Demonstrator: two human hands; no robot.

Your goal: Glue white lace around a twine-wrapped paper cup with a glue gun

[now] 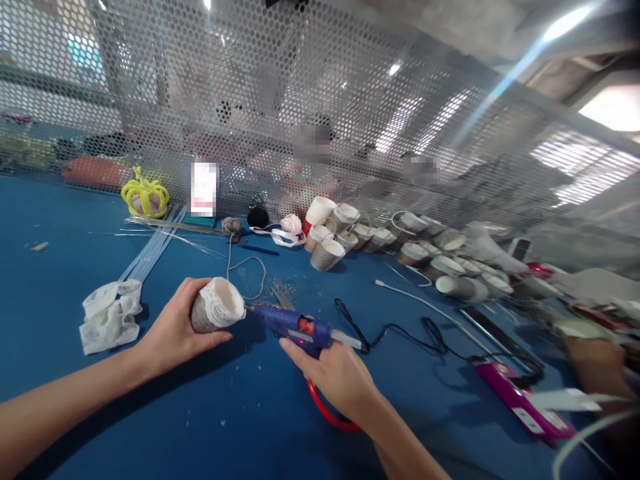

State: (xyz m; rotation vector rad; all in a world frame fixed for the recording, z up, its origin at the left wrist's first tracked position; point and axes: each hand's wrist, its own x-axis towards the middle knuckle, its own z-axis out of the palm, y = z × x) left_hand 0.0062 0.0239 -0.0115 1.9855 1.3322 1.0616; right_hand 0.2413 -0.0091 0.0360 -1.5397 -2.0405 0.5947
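My left hand is wrapped round a small cup covered in grey material, tilted with its mouth toward the right. A band of white lace runs round the cup's rim. In my right hand is a blue glue gun with a clear glue stick poking out of its back. The gun's nozzle points left and is at the lace edge by the rim; whether it touches I cannot tell. Scissors with red handles lie beneath my right hand, their blades partly hidden.
Crumpled white lace and glue sticks lie at left. Grey-wrapped cups stand by the perforated metal screen. A black cord runs toward a purple power strip. Another person's hand is at far right.
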